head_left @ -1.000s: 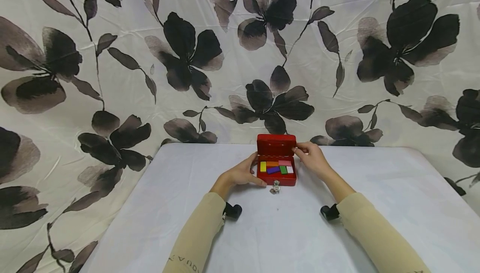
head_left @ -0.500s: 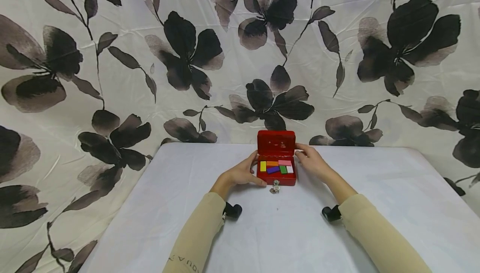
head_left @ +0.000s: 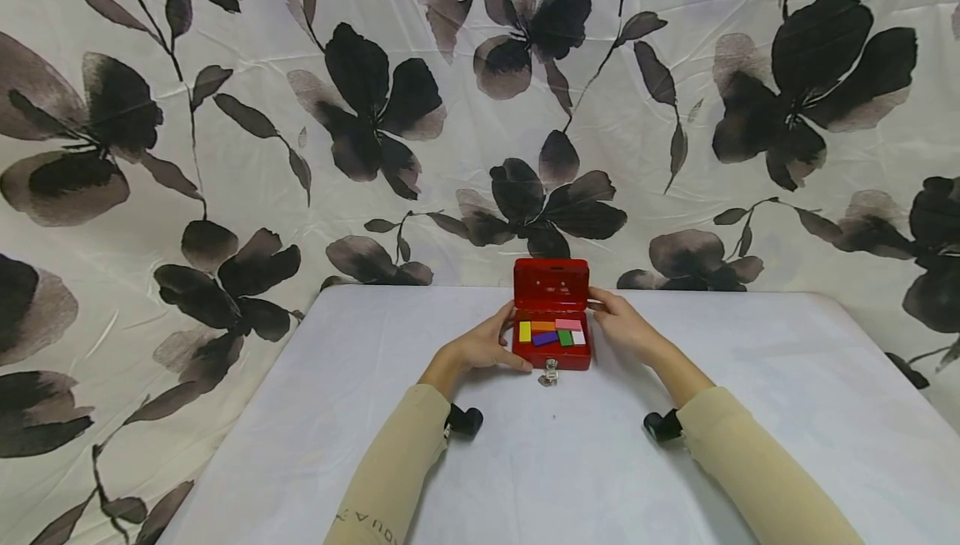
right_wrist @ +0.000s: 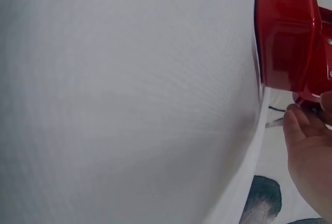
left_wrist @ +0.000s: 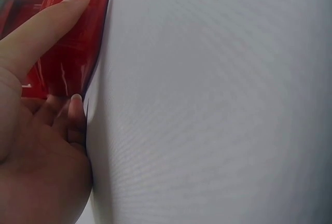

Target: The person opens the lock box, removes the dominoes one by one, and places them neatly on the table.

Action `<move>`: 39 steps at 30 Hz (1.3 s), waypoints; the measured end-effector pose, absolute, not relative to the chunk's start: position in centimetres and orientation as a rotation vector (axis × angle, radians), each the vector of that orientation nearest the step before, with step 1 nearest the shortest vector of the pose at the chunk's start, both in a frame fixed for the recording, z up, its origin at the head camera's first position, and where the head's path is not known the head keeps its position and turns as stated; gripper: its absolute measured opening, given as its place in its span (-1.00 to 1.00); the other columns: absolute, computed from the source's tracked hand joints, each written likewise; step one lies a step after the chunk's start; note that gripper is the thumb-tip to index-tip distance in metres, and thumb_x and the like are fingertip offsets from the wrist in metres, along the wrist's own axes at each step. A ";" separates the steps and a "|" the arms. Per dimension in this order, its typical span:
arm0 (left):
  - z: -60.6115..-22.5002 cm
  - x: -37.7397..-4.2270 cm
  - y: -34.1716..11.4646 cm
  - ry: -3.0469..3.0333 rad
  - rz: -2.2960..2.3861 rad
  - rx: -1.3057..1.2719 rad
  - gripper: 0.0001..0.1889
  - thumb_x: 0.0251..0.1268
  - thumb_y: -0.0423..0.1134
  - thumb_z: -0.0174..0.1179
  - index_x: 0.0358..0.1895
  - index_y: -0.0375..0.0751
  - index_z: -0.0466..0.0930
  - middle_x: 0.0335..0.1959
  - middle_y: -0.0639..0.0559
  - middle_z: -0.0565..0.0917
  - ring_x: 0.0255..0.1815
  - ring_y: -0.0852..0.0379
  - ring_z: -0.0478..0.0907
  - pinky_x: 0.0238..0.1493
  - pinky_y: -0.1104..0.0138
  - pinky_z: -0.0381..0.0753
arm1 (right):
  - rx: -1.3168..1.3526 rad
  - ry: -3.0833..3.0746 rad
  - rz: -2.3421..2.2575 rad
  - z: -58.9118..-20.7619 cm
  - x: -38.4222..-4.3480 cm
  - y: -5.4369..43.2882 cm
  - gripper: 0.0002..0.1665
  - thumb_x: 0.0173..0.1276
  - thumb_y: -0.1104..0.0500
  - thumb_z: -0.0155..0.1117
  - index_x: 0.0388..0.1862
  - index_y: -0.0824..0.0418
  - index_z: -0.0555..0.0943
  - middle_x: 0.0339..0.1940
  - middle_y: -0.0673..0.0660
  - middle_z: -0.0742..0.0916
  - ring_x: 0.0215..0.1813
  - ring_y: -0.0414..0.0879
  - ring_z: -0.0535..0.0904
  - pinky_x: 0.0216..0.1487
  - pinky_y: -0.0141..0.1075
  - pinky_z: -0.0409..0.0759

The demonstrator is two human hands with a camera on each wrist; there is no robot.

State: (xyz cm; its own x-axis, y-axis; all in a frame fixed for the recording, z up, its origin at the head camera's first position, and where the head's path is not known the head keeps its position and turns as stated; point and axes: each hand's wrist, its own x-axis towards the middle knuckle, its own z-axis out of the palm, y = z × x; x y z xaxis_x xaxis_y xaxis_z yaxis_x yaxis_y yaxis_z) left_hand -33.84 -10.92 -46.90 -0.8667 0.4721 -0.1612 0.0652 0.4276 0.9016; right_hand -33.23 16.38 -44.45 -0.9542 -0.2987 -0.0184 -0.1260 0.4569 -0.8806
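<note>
A small red metal cash box (head_left: 552,364) stands on the white table with its lid (head_left: 551,285) raised. Several coloured blocks lie inside, among them a yellow block (head_left: 525,332), a purple block (head_left: 545,338) and a pink block (head_left: 567,325). My left hand (head_left: 486,343) grips the box's left side, the thumb along the front wall and the other fingers at the side. At the lid's right edge my right hand (head_left: 624,324) holds on, thumb in front and fingertips hidden behind the lid. A silvery latch with what looks like keys (head_left: 549,374) hangs at the box's front.
The white-covered table (head_left: 555,470) stretches to both sides and in front of the box. Close behind its far edge hangs a floral cloth (head_left: 450,145). Black wrist cameras (head_left: 465,422) sit under both wrists.
The lid has swung further up and back, mostly in the first half second. My right hand's fingers have slid farther behind its edge. My left hand and the box have stayed in place.
</note>
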 end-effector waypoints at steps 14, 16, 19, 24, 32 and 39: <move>-47.0 -33.9 -10.9 2.278 1.442 0.460 0.25 0.01 -0.24 0.61 0.69 0.11 -0.13 0.62 0.06 0.21 0.60 0.00 0.13 0.49 -0.01 0.34 | -0.361 2.606 -1.366 -44.5 -32.8 17.0 -0.30 0.60 0.23 -0.04 0.63 0.37 0.08 0.59 0.40 0.27 0.57 0.35 0.22 0.48 0.21 0.28; -47.0 -33.9 -10.9 2.283 1.434 0.454 0.26 0.00 -0.23 0.61 0.69 0.10 -0.14 0.62 0.06 0.20 0.60 0.01 0.13 0.49 0.00 0.34 | -0.360 2.632 -1.324 -44.6 -32.7 17.3 -0.31 0.61 0.21 -0.02 0.61 0.38 0.11 0.58 0.41 0.28 0.56 0.35 0.23 0.47 0.22 0.29; -47.0 -33.9 -11.0 2.289 1.427 0.457 0.27 0.00 -0.22 0.62 0.69 0.10 -0.14 0.62 0.07 0.20 0.60 0.00 0.13 0.49 -0.01 0.33 | -0.392 2.668 -1.276 -44.5 -32.3 17.7 -0.32 0.62 0.18 0.00 0.59 0.41 0.15 0.55 0.42 0.32 0.53 0.37 0.27 0.45 0.24 0.32; -47.0 -34.0 -11.1 2.300 1.423 0.469 0.27 -0.03 -0.19 0.63 0.68 0.17 -0.13 0.61 0.12 0.22 0.59 0.04 0.14 0.49 0.01 0.33 | -0.461 2.718 -1.226 -44.2 -31.8 18.3 -0.33 0.58 0.18 0.09 0.54 0.45 0.21 0.46 0.44 0.44 0.46 0.36 0.37 0.39 0.21 0.42; -46.9 -33.9 -11.0 2.301 1.436 0.451 0.28 -0.05 -0.18 0.65 0.68 0.22 -0.12 0.60 0.15 0.24 0.59 0.05 0.15 0.50 0.01 0.32 | -0.531 2.769 -1.194 -43.8 -31.3 18.8 -0.35 0.52 0.17 0.22 0.45 0.46 0.35 0.36 0.41 0.53 0.32 0.29 0.50 0.31 0.16 0.54; -47.0 -34.0 -10.9 2.317 1.410 0.444 0.28 -0.03 -0.21 0.64 0.68 0.14 -0.13 0.61 0.11 0.23 0.59 0.04 0.14 0.49 0.01 0.34 | -0.642 2.797 -1.185 -43.5 -30.8 18.5 -0.40 0.44 0.20 0.30 0.35 0.48 0.46 0.21 0.40 0.61 0.19 0.25 0.55 0.23 0.15 0.58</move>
State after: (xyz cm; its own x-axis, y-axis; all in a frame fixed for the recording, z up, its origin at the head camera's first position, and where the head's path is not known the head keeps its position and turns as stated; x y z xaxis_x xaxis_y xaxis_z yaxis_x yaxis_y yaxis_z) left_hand -34.01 -10.91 -47.02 -0.8737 0.4582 -0.1636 0.0654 0.4437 0.8938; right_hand -30.85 18.48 -43.51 -0.9139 -0.3864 0.1243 -0.3581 0.6235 -0.6950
